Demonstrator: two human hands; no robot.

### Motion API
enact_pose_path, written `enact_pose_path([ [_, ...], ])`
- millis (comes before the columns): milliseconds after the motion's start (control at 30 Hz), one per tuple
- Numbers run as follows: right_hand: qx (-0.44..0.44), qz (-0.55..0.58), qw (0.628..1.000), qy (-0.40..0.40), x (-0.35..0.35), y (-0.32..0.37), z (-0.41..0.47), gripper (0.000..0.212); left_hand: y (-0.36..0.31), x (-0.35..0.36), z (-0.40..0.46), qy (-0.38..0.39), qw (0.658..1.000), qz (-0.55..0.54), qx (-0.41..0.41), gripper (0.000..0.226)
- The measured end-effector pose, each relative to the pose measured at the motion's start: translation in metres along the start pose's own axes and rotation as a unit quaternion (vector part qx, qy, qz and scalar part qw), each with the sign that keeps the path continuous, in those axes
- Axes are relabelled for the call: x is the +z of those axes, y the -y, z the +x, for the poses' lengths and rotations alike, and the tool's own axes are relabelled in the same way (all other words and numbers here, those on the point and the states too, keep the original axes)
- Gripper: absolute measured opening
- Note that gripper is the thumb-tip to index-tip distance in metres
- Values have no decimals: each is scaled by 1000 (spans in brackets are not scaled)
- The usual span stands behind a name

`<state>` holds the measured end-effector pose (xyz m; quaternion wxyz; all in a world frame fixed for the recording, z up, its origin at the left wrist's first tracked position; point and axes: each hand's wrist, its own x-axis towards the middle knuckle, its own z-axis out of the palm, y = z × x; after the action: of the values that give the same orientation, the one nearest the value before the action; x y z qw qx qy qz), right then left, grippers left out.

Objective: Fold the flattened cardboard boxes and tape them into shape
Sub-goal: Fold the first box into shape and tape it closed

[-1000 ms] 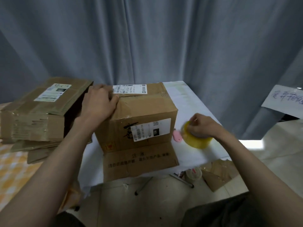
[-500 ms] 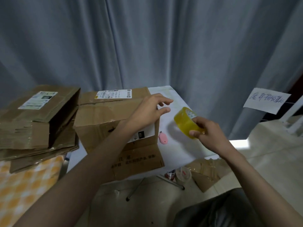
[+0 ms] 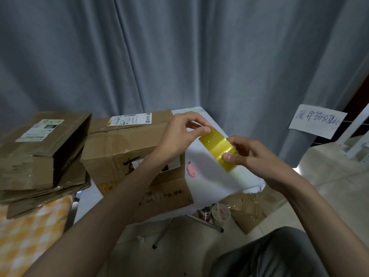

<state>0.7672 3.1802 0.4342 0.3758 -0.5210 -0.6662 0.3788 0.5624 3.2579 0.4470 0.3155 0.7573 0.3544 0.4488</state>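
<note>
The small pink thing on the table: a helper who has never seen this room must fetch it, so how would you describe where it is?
Find the white table in front of the grey curtain. Just right of the upright cardboard box standing on it, below the person's raised hands, lies a small pink cutter. It is the only pink item there; everything near it is brown, white or yellow.

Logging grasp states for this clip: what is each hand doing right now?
Left hand: pinching the upper edge of the yellow tape roll.
Right hand: gripping the tape roll's lower side.
</note>
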Motion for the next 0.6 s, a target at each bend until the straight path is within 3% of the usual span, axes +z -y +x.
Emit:
enact_pose_path([
  [167, 61, 17, 998, -23, 10, 6, 5, 46, -7, -11, 0, 14, 995, -35, -94, 22],
  [333, 70, 37, 993, -84, 30, 19, 14, 60, -14, -37, 8, 72, 978, -40, -189, 11],
  [467, 45, 75, 995, -52, 39, 24, 16, 55, -14, -56, 14, 82, 966, -76, -232, 8],
  [533, 41, 123, 991, -22, 43, 21, 14, 33, -11, -63, 18, 93, 969, -34, -228, 7],
  [600, 31, 141, 989, -2, 46, 15, 14, 39, -5, -69, 27, 87, 974, 13, -208, 3],
])
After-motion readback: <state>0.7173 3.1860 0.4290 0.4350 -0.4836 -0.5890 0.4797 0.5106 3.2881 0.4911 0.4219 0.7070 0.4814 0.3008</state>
